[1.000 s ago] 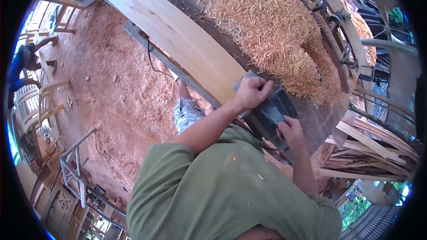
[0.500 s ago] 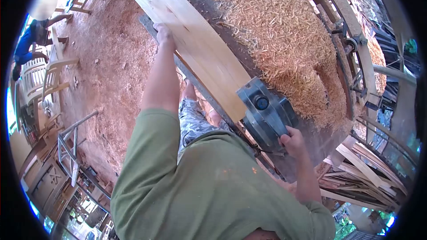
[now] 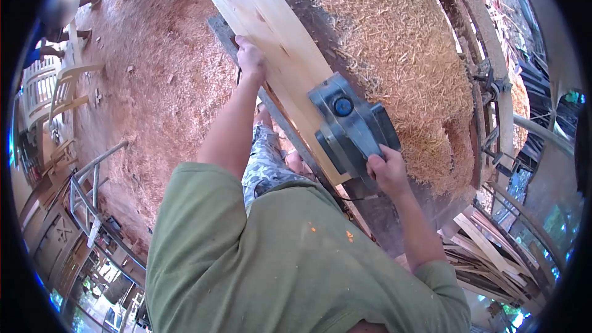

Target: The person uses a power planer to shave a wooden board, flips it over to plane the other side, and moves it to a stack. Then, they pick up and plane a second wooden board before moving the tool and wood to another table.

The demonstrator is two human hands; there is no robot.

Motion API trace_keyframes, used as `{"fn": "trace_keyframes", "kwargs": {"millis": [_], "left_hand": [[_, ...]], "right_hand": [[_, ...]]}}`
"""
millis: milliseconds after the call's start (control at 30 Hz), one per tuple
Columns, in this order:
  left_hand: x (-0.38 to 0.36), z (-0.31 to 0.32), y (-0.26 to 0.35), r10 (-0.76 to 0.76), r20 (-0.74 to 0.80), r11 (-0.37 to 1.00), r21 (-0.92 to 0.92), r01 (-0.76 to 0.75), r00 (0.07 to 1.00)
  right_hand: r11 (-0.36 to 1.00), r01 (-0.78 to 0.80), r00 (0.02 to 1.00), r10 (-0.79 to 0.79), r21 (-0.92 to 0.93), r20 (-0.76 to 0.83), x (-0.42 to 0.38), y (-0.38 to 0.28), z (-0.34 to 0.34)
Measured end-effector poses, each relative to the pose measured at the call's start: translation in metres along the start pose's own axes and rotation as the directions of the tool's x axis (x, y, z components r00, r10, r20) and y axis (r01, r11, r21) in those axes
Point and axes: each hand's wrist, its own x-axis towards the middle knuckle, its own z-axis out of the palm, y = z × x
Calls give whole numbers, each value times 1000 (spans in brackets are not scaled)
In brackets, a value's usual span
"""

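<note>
A dark electric planer (image 3: 351, 132) with a blue knob rests across the near end of a long pale wooden board (image 3: 271, 31). Wrapped round the planer's rear handle is my right hand (image 3: 388, 169). My left hand (image 3: 249, 58) grips the board's left edge, farther along from the tool; its fingers are partly hidden at the edge. The board lies along a dark workbench (image 3: 324, 37), with a thick heap of wood shavings (image 3: 394, 55) to its right.
Cut wood strips (image 3: 487, 253) are piled at the lower right. A metal frame (image 3: 92, 191) stands on the dusty floor (image 3: 160, 86) at left, near pale wooden chairs (image 3: 52, 95). At the far left edge, another person is partly visible.
The planer, in my right hand, has moved forward onto the board, whose near end now shows behind it. My left hand still grips the board's edge. The view has shifted slightly.
</note>
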Motion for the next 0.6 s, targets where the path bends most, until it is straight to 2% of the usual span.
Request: {"fn": "trace_keyframes", "kwargs": {"millis": [100,167,267,367,600], "left_hand": [[-14,-5,18,-95,10,992,87,94,995],[-15,-6,21,-107,-15,986,126,108,994],[-2,-5,1,-54,40,998,32,53,998],[2,-5,-7,-103,102,989,-99,114,989],[5,-3,-17,-115,96,970,-202,132,989]], "right_hand": [[999,15,1000,-14,32,-19,29,-29,21],[999,43,999,-43,-24,6,49,-42,30],[999,32,999,-32,-6,-1,79,-63,44],[999,35,999,-35,-30,14,102,-88,57],[995,84,996,-86,-46,-36,152,-133,91]]}}
